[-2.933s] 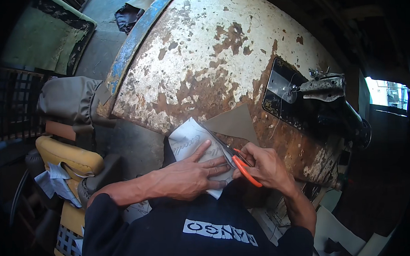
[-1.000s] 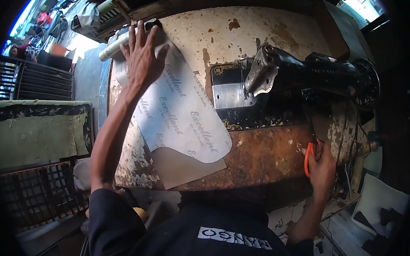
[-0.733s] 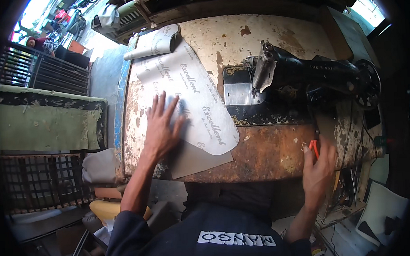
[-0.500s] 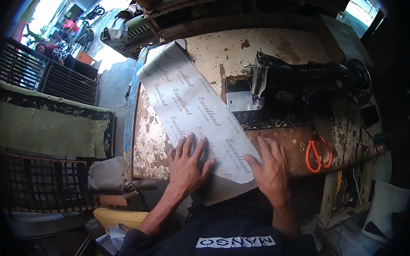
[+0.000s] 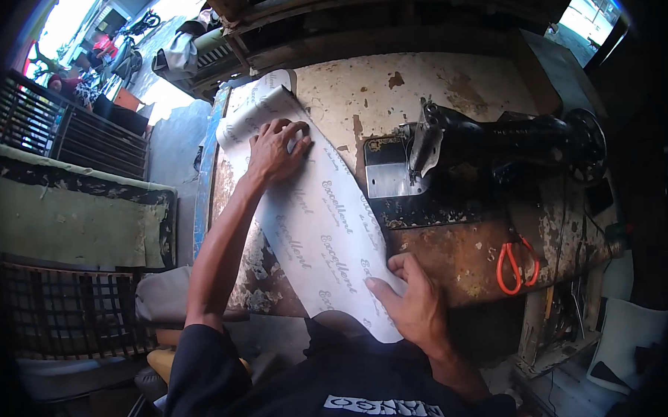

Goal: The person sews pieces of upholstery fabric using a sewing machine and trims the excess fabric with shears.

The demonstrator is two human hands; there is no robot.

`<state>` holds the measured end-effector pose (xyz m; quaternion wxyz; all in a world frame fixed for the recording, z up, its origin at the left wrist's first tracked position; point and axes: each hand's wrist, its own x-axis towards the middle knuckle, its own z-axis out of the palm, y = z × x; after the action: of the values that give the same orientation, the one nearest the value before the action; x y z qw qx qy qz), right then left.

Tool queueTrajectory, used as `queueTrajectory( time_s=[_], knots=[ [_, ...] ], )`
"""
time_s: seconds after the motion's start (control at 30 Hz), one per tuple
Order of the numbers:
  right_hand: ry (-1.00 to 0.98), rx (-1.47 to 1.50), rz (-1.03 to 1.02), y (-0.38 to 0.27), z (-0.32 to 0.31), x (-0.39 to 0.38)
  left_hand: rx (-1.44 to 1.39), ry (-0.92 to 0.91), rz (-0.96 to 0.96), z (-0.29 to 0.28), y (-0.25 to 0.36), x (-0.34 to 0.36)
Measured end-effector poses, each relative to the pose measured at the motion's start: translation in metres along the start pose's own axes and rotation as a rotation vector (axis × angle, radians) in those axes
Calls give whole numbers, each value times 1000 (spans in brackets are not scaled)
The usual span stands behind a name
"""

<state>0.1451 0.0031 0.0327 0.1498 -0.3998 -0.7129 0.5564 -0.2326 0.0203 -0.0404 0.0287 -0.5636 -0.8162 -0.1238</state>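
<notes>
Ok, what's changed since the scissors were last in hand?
The right hand let go of the scissors, now on the table, and moved left onto the sheet, which slid nearer; the left hand went toward its curled far end. The sewing machine stayed put.

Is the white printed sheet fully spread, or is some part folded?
The white sheet is partly folded: its far end curls back over itself near the left hand, while the rest is unrolled.
</notes>
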Motion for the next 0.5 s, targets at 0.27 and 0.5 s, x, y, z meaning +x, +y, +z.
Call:
queueTrajectory(
  time_s=[0.27,0.5],
  knots=[
    [82,-338,-86,19,23,-21,-128,169,-84,21,8,2],
    [259,-635,157,27,-93,1,-591,83,-266,-18,34,3]
  ],
)
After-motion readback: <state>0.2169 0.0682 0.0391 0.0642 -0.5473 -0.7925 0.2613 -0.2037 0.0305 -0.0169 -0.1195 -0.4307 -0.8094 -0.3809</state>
